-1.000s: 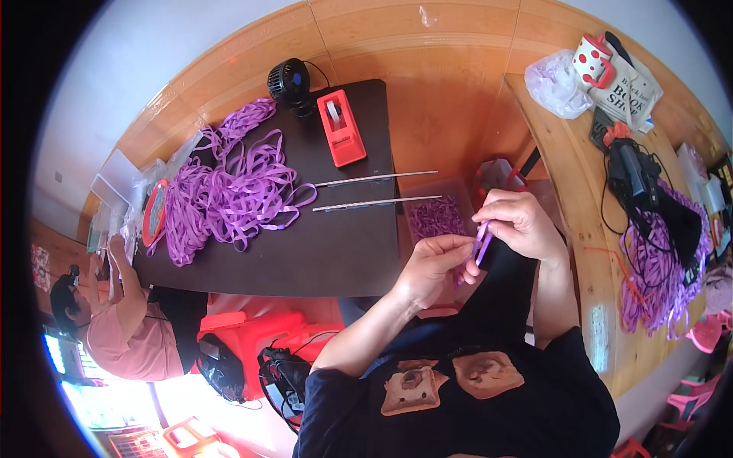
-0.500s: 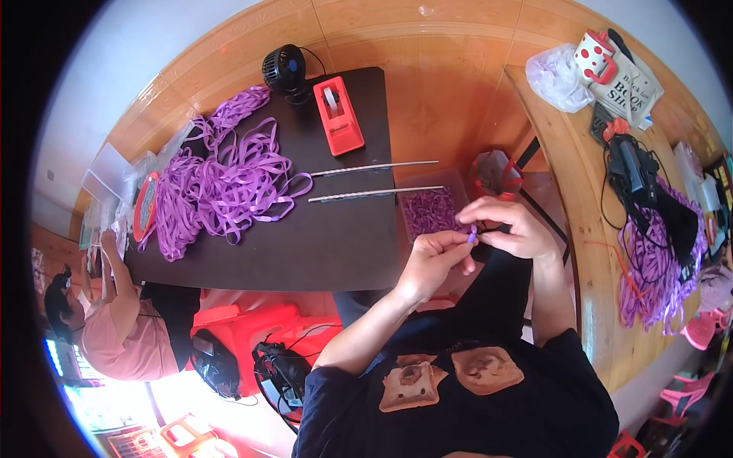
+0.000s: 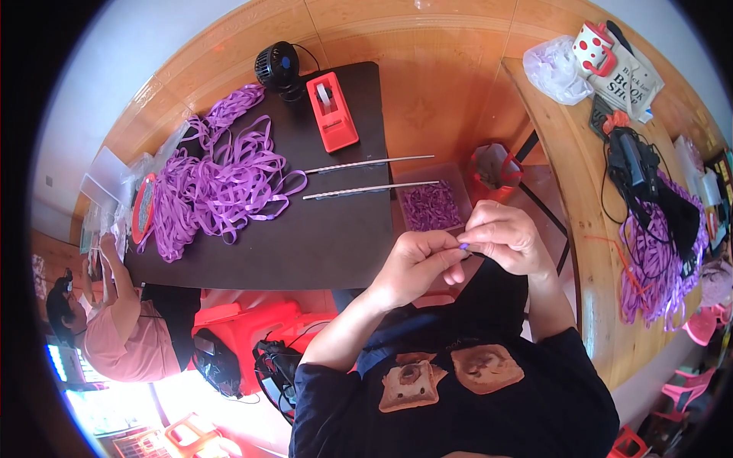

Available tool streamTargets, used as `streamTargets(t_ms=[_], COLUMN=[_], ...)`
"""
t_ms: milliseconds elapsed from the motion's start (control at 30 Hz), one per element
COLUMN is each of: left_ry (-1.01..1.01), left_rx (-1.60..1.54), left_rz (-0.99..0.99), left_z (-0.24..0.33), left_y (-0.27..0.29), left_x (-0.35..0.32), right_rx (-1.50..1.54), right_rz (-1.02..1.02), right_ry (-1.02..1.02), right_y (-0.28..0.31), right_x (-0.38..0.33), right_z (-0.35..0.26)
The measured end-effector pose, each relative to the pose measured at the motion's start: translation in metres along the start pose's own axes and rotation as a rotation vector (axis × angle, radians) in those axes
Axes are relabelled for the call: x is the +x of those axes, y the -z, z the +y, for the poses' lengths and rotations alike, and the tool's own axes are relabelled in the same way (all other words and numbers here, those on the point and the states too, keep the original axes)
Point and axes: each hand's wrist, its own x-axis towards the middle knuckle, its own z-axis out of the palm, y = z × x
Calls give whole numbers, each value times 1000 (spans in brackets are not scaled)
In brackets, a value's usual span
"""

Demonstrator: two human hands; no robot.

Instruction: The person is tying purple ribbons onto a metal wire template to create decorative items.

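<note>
My left hand [image 3: 420, 263] and my right hand [image 3: 505, 237] meet in front of my chest, both with pinched fingers. Between the fingertips shows a small purple ribbon piece [image 3: 463, 246], mostly hidden. Just beyond my hands, a translucent tub [image 3: 456, 177] holds many small purple pieces [image 3: 429, 208]. Two thin metal rods [image 3: 370, 163] reach past the right edge of the dark table [image 3: 321, 259]. A large tangled heap of purple ribbon [image 3: 221, 183] covers the table's left side, with one loop reaching toward the rods.
At the table's far side are a red tape dispenser [image 3: 333, 114] and a black fan [image 3: 277, 67]. A wooden table [image 3: 569, 191] on the right carries more purple ribbon [image 3: 649, 267], a plastic bag and a dotted mug. A red-rimmed bag [image 3: 495, 168] stands between the tables. Another person [image 3: 126, 328] is at far left.
My fingers have drawn closer together around the purple piece. The right hand's fingers, more spread before, are now curled into a pinch. Both hands have shifted slightly left.
</note>
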Motion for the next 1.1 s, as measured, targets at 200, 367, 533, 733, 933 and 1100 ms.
streamTargets(t_ms=[200, 367, 533, 733, 933, 1100], left_ry=[-307, -480, -72, 14, -33, -158], left_rx=[637, 1038, 298, -5, -169, -260], left_rz=[228, 408, 305, 299, 408, 528], left_z=[3, -8, -17, -47, -89, -106], left_y=[-16, -16, -15, -22, -19, -3], left_x=[-9, 1, -2, 3, 45, 80], right_rx=[-152, 88, -172, -620, -762, -668], right_rz=[65, 92, 43, 150, 297, 378], right_ry=[26, -371, -122, 31, 105, 139], right_y=[-13, -16, -1, -9, -8, -12], right_x=[2, -2, -8, -11, 0, 32], right_z=[-9, -6, 16, 35, 96, 139])
